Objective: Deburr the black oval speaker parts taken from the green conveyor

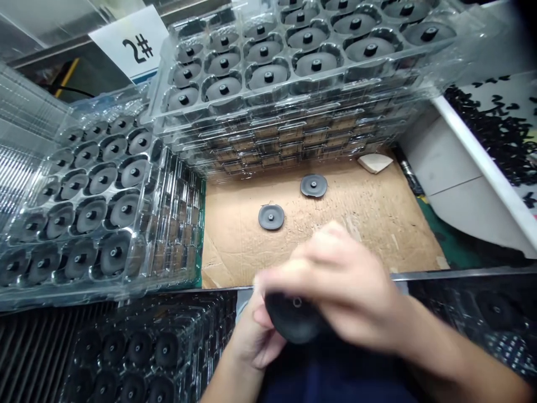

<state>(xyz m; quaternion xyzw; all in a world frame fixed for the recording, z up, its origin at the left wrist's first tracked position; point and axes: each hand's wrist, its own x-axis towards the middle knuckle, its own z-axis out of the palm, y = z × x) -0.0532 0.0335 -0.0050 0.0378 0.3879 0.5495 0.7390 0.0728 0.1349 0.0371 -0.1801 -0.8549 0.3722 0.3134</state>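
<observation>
Both hands meet low in the middle of the view around one black round disc [293, 319] with a small metal centre. My left hand [254, 336] cups the disc from below, fingers curled on its left edge. My right hand [339, 285] lies over the top of it, fingers bent down onto the rim and smeared by motion. Two more grey discs lie loose on the brown cardboard sheet [377, 224]: one disc [271, 217] in front of my hands, another disc [314, 185] further back.
Stacks of clear plastic trays full of the same discs stand at the left [88, 196] and across the back [302, 50]. Another tray stack [126, 352] sits at the lower left. A white bin [495, 123] with small black parts is at the right. A "2#" label [134, 45] stands behind.
</observation>
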